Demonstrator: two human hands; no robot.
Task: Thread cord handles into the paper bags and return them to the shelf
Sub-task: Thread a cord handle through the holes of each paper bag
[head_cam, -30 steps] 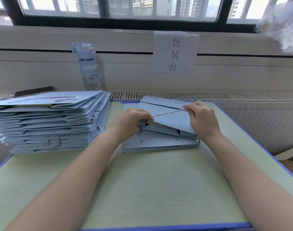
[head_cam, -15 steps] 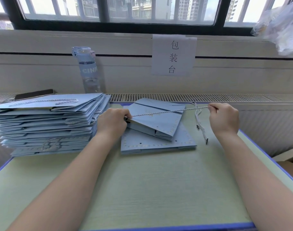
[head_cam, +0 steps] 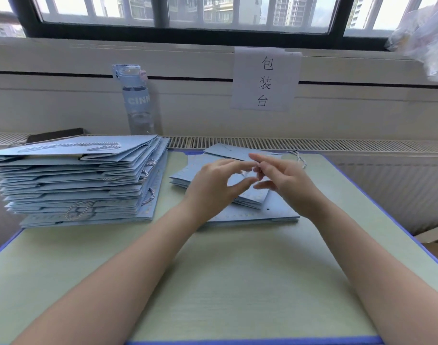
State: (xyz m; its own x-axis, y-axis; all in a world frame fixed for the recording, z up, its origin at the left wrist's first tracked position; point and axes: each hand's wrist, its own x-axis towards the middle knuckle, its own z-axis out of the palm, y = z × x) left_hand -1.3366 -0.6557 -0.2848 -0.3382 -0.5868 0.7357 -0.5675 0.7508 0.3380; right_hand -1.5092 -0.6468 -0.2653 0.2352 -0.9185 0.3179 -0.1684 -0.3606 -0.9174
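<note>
A small pile of flat blue paper bags (head_cam: 240, 215) lies at the middle back of the green table (head_cam: 213, 282). A folded bag (head_cam: 252, 195) lies askew on top of it. Both my hands meet just above that bag. My left hand (head_cam: 213, 183) curls its forefinger and thumb around a small loop of white twisted cord (head_cam: 245, 173). My right hand (head_cam: 287, 178) pinches the same cord with its fingertips, the forefinger stretched out. The fingers are blurred. The cord's loose tail (head_cam: 300, 159) trails behind my right hand.
A tall stack of blue bags with cord handles (head_cam: 76, 180) fills the table's left back. Behind it lie a dark phone (head_cam: 55, 135) and a clear water bottle (head_cam: 137, 100) by the wall. A paper sign (head_cam: 265, 78) hangs below the window, and a plastic bag (head_cam: 424, 38) hangs at upper right.
My right hand, which had pulled the cord out taut to the right, has come back to the left hand. Both now work the cord end over the top bag.
</note>
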